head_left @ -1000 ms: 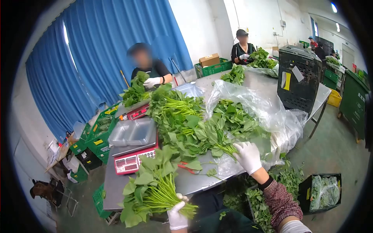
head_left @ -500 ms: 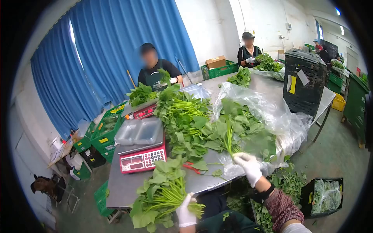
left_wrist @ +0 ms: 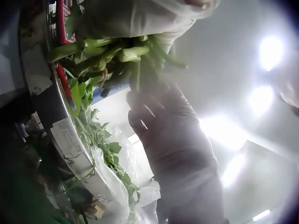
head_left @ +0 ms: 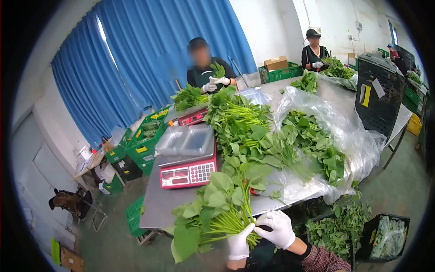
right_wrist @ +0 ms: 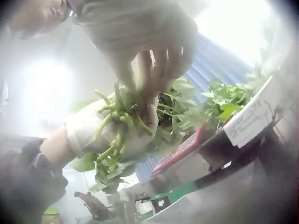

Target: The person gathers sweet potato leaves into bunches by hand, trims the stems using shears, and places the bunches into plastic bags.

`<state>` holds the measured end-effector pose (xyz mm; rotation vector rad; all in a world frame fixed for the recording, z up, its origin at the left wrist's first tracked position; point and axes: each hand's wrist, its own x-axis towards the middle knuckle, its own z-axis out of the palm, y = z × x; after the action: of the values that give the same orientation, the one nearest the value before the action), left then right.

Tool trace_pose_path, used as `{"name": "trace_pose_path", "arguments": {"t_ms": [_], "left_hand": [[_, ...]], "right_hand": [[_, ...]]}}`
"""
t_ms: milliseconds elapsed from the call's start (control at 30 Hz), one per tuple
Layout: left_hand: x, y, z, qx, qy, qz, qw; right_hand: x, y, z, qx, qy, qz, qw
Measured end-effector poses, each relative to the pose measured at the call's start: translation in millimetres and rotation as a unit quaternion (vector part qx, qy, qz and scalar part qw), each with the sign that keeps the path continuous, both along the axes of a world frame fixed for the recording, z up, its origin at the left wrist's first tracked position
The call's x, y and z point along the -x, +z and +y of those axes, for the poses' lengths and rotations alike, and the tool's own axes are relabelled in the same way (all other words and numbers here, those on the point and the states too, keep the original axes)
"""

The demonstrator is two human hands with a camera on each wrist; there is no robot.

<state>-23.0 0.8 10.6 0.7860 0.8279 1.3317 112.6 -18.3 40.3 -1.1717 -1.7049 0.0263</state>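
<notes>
My left hand (head_left: 240,242), in a white glove, grips the stems of a leafy green bunch (head_left: 213,211) just off the near edge of the steel table (head_left: 158,206). My gloved right hand (head_left: 272,226) meets it from the right, its fingers pinching the stem ends of the same bunch. In the left wrist view the left glove (left_wrist: 140,18) is wrapped round the green stems (left_wrist: 117,51), with the right glove (left_wrist: 173,135) below them. The right wrist view shows the right fingers (right_wrist: 149,70) reaching into the stems (right_wrist: 117,126) that the left glove (right_wrist: 93,130) holds.
A heap of loose greens (head_left: 244,131) and an open plastic bag (head_left: 349,131) of greens cover the table. A red scale (head_left: 188,172) carries clear trays (head_left: 186,140). A black crate (head_left: 378,97) stands at the right. Two people (head_left: 204,68) work across the table. Crates of greens (head_left: 385,233) sit on the floor.
My right hand left the pile on the table with some stalks and came down to the left hand's bunch. The bunch has risen a little and the view has shifted.
</notes>
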Motion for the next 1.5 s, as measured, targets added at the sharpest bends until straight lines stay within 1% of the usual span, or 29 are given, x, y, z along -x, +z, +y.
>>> {"name": "trace_pose_path", "arguments": {"t_ms": [67,133,200,233,267,333,367,400,433,467,500,533,567,600,667,733,767,900,933,1000,1067,1133,1233,1333,1367,1400,1433,1467,1500], "left_hand": [[-3,0,1,-0.011,0.018,0.012,1.000],[-5,-1,3,-0.016,0.022,-0.005,1.000],[-5,2,3,0.028,0.029,-0.090,0.995],[0,2,7,0.033,0.033,-0.070,0.996],[4,4,11,0.103,0.083,-0.137,0.982],[10,19,15,0.102,0.117,-0.126,0.980],[14,22,16,0.089,0.112,-0.121,0.982],[17,20,18,0.075,0.125,-0.140,0.979],[21,15,17,0.065,0.087,-0.124,0.986],[20,17,17,0.056,0.047,-0.105,0.992],[15,20,14,0.077,0.046,-0.114,0.989],[18,-6,19,0.052,0.031,-0.127,0.990],[13,12,10,0.094,-0.006,-0.127,0.987],[8,30,1,0.134,-0.046,-0.124,0.982],[8,29,-4,0.127,-0.066,-0.116,0.983],[11,26,-8,0.127,-0.074,-0.104,0.984],[14,25,-9,0.125,-0.074,-0.089,0.985],[14,23,-9,0.108,-0.046,-0.019,0.993],[12,23,-10,0.102,-0.027,0.015,0.994],[4,9,-1,0.052,0.002,-0.011,0.999],[2,21,-4,-0.002,0.022,-0.084,0.996],[5,21,-1,0.030,0.014,-0.091,0.995],[5,7,5,0.052,0.014,-0.083,0.995],[3,7,6,0.048,0.015,-0.120,0.991],[8,-4,13,0.062,0.015,-0.129,0.990],[13,7,14,0.109,0.033,-0.145,0.983],[18,4,17,0.102,0.039,-0.143,0.984],[21,3,20,0.096,0.045,-0.142,0.984],[22,4,18,0.095,0.049,-0.132,0.985]], "right_hand": [[-4,-3,2,0.046,0.031,0.014,0.998],[-1,-13,4,0.032,0.021,0.047,0.998],[4,-13,0,0.011,0.016,0.124,0.992],[6,-12,-3,0.002,0.015,0.185,0.983],[6,-11,-7,-0.004,0.015,0.245,0.969],[-3,3,-20,-0.031,-0.089,0.357,0.929],[-14,15,-27,-0.078,-0.155,0.355,0.918],[-34,4,-25,-0.158,-0.183,0.408,0.881],[-45,16,-28,-0.229,-0.076,0.569,0.786],[-46,21,-20,-0.266,-0.104,0.653,0.701],[-45,12,-15,-0.153,-0.032,0.653,0.741],[-45,3,-10,-0.038,0.031,0.642,0.765],[-35,9,-4,0.058,0.059,0.491,0.867],[-20,17,3,0.152,0.080,0.321,0.931],[-3,22,22,0.099,0.158,0.182,0.965],[9,16,28,0.222,0.255,0.380,0.861],[9,12,32,0.208,0.245,0.354,0.878],[8,1,35,0.232,0.235,0.358,0.873],[8,2,33,0.234,0.202,0.323,0.895],[7,3,26,0.245,0.162,0.286,0.912],[10,12,24,0.132,0.135,0.196,0.962],[14,21,17,0.123,0.126,0.191,0.966],[10,9,11,0.052,0.059,0.048,0.996],[3,-5,0,-0.031,0.072,0.070,0.994],[0,-2,-12,-0.060,0.007,0.138,0.989],[-6,5,-27,-0.088,-0.057,0.204,0.973],[-23,23,-38,-0.198,0.011,0.283,0.938],[-41,43,-41,-0.301,0.078,0.358,0.881],[-51,54,-39,-0.348,0.003,0.479,0.806]]}}
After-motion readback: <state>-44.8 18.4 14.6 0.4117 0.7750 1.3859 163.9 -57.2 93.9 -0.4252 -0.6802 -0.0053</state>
